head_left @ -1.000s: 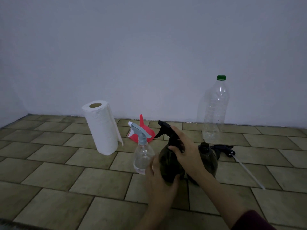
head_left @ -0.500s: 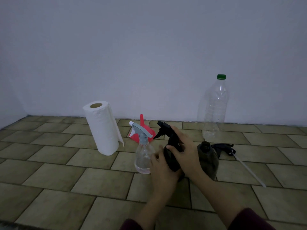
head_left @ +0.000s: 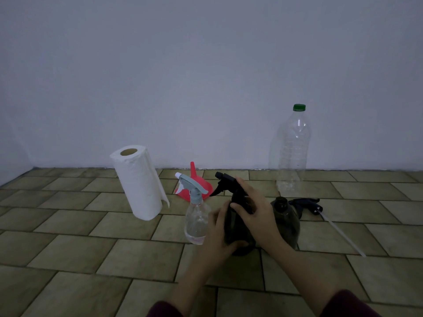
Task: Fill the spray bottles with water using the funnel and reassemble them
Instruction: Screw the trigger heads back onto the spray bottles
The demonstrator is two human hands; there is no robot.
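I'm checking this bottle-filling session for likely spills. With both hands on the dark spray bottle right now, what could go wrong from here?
1. The clear spray bottle stands right beside the left hand; twisting the dark spray bottle could knock it over.
2. The open dark bottle stands uncapped just behind the right hand; an elbow or wrist bump might tip it.
3. The loose sprayer head has a long tube lying across the tiles, easy to snag.

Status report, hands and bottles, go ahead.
Left hand grips dark spray bottle; right hand grips its black trigger head. Second dark bottle open, sprayer on floor. Nothing obstructing.
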